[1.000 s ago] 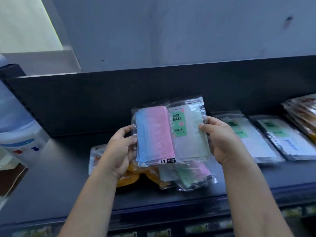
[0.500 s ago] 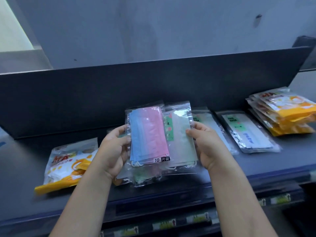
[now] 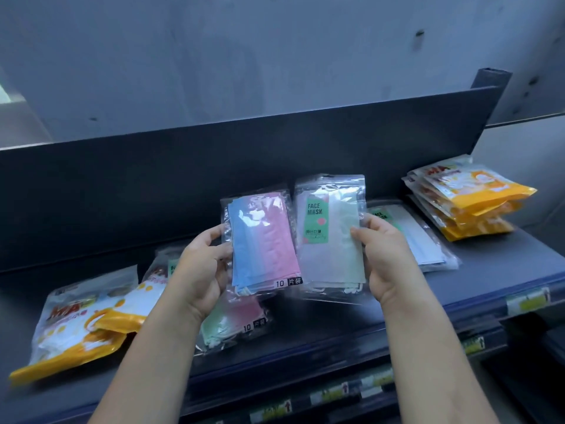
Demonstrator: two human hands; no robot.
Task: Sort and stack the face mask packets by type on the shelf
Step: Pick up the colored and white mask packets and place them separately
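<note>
A dark shelf (image 3: 458,289) with a tall back panel ran across the view, and a person stood at its front edge with both forearms reaching in. At the right end of the shelf sat a stack of yellow packets (image 3: 467,203). Near the left end one yellow packet (image 3: 82,319) lay flat on its own, with what looked like another partly hidden behind the left arm. Flat clear packets with green labels (image 3: 419,237) lay between the middle and the right-hand stack, toward the back.

The left hand (image 3: 203,270) was clenched on the side edge of a pink-and-blue packet (image 3: 263,243), held upright above the middle of the shelf. The right hand (image 3: 383,255) gripped a pale "FACE MASK" packet (image 3: 331,237) the same way, thumb on the front. The two packets were side by side, barely apart.

Below them, near the front edge, a pink-and-green packet (image 3: 235,319) lay loose.

Judging by the labels, the pale packet belonged on the green-label pile just behind the right hand; laying it flat with edges squared would probably keep that slippery stack from sliding. The pink-and-blue one seemed to match the loose packet below, which the left forearm partly covered and could nudge off the front edge.
</note>
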